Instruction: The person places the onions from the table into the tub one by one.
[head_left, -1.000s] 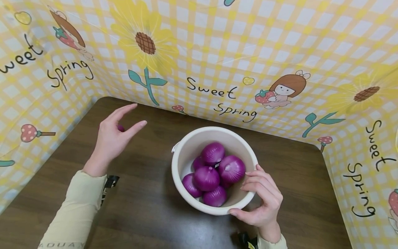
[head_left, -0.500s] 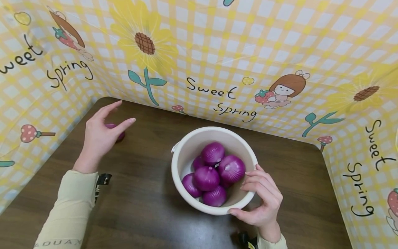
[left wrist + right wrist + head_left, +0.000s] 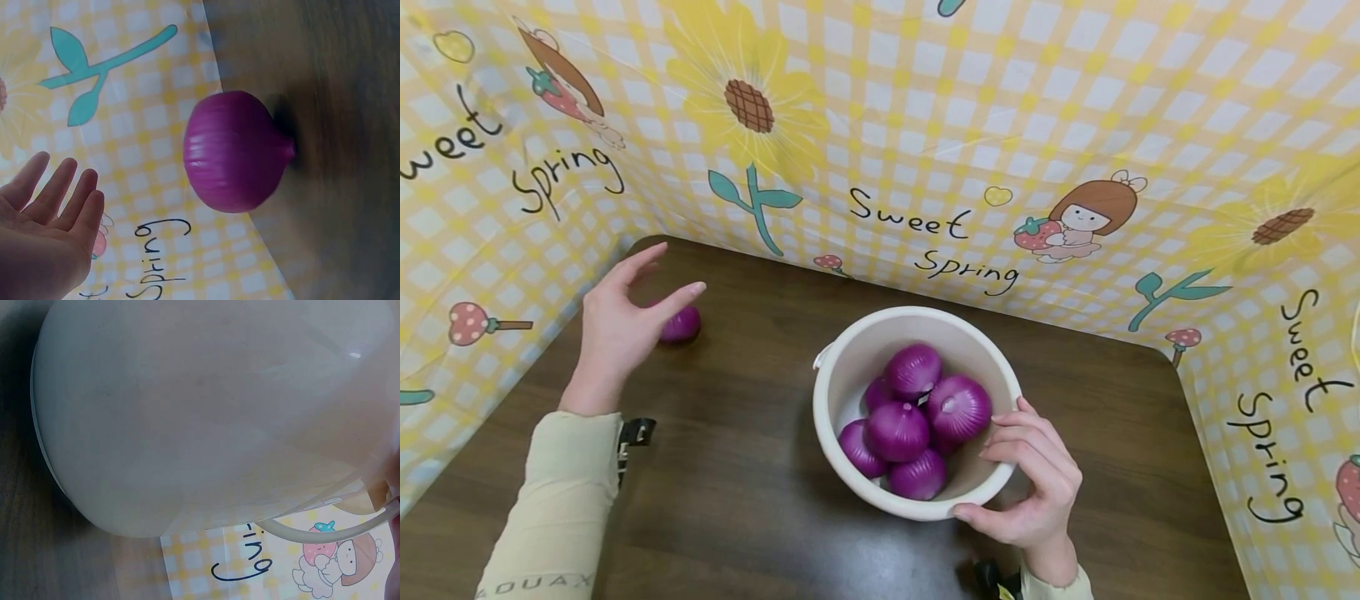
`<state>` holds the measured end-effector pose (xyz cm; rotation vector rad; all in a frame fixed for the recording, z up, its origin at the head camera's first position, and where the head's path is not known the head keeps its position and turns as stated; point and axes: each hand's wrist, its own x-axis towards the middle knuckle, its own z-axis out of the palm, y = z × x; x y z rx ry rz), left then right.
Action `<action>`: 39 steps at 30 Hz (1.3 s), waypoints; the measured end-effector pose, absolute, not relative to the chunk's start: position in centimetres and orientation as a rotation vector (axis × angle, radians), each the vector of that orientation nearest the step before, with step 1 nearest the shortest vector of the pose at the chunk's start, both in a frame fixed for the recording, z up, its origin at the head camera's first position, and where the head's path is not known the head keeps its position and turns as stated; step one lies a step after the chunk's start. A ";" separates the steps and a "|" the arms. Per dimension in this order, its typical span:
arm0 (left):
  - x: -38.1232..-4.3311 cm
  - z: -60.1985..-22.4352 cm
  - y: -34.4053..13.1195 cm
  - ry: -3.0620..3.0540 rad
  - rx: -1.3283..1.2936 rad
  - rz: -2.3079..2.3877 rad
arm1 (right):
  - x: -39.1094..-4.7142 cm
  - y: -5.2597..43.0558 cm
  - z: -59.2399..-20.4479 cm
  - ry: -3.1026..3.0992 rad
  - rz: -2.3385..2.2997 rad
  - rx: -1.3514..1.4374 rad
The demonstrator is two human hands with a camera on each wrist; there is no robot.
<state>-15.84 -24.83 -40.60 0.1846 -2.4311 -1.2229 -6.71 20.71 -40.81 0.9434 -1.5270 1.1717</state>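
A purple onion (image 3: 682, 326) lies on the table at the far left. Beside it, apart from it in the left wrist view, hovers my left hand (image 3: 617, 329) with thumb and fingers spread and nothing held. In the head view that hand hides part of the onion, while the left wrist view shows the whole onion (image 3: 232, 153). Several more purple onions (image 3: 898, 431) are piled inside a white bucket (image 3: 824, 417). My right hand (image 3: 1039, 477) grips the bucket's right rim, fingers inside and thumb at the outer front edge. The right wrist view is mostly filled by the bucket's wall (image 3: 187, 425).
The dark wooden table (image 3: 737, 483) carries everything. A yellow checked cloth (image 3: 880, 125) with printed flowers and figures stands around its back and sides. The bucket's handle (image 3: 331, 536) hangs at its side in the right wrist view.
My left hand has moved left, and more of the lone onion shows past its thumb in the head view. The right hand and the bucket have stayed in place.
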 end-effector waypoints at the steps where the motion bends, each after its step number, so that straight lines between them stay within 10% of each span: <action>1: -15.9 -40.7 -25.0 -2.433 0.190 -1.225 | -6.7 20.7 -40.8 -1.527 1.170 0.944; 39: -16.2 -46.2 -28.2 -2.629 0.342 -1.215 | -6.7 20.7 -41.0 -1.523 1.159 0.937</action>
